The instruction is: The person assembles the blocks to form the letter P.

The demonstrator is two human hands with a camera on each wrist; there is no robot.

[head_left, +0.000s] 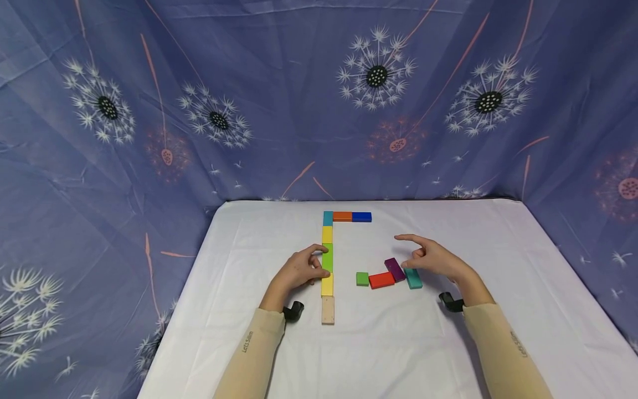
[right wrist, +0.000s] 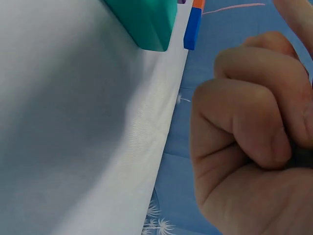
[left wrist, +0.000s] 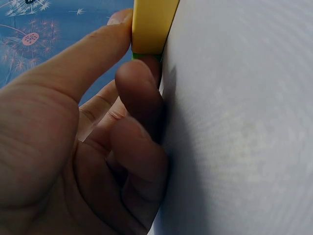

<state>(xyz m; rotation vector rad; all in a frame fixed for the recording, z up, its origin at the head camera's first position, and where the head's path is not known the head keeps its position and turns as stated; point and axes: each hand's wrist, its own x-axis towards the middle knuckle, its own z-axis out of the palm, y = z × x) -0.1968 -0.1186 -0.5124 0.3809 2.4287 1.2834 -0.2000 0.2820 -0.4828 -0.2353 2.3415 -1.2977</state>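
Note:
My left hand (head_left: pixel 299 270) is at the left side of a column of blocks. Its index finger touches the green block (head_left: pixel 327 260), and its thumb is on the yellow block (head_left: pixel 327 285) below. The left wrist view shows the thumb against the yellow block (left wrist: pixel 154 27), other fingers bent beside the column. My right hand (head_left: pixel 435 259) hovers by the teal block (head_left: pixel 413 279), thumb near its upper end, index finger extended and apart. In the right wrist view, the other fingers (right wrist: pixel 244 112) are curled, holding nothing visible, with the teal block (right wrist: pixel 146 22) nearby.
A light-blue block (head_left: pixel 328 218) and another yellow block (head_left: pixel 327 234) top the column; orange (head_left: pixel 342 216) and dark-blue (head_left: pixel 361 217) blocks extend rightward. A wooden block (head_left: pixel 328 310) ends it below. Small green (head_left: pixel 362 279), red (head_left: pixel 381 280) and purple (head_left: pixel 394 270) blocks lie between the hands.

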